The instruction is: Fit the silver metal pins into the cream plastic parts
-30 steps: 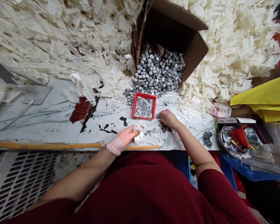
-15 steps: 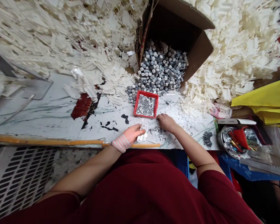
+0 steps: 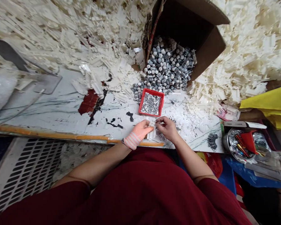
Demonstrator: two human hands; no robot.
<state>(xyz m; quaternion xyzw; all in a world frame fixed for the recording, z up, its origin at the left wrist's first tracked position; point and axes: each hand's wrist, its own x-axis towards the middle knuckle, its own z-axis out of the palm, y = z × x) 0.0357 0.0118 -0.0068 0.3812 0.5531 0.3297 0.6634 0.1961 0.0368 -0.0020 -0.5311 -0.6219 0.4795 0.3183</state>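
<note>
My left hand [image 3: 140, 132], in a striped orange-and-white glove with bare fingertips, is closed on a white plastic piece [image 3: 151, 135] near the table's front edge. Just to its right, my right hand [image 3: 166, 127] is bare, with thumb and fingers pinched together close to the piece; whatever is in the pinch is too small to make out. A pile of small metal pins [image 3: 161, 136] lies partly hidden under the right hand. Beyond both hands stands a red tray [image 3: 140, 110] filled with shiny metal pins.
A tipped cardboard box [image 3: 207, 51] spills grey and white cylindrical parts [image 3: 168, 67]. Heaps of cream plastic pieces [image 3: 112, 34] cover the back. On the right are a metal bowl [image 3: 228, 140] of odds and ends and yellow sheets [image 3: 269, 101]. A white plastic crate [image 3: 25, 172] sits below left.
My right hand has come off the pin pile and moved left to the white piece, beside my left hand's fingertips. The whole view has shifted slightly.
</note>
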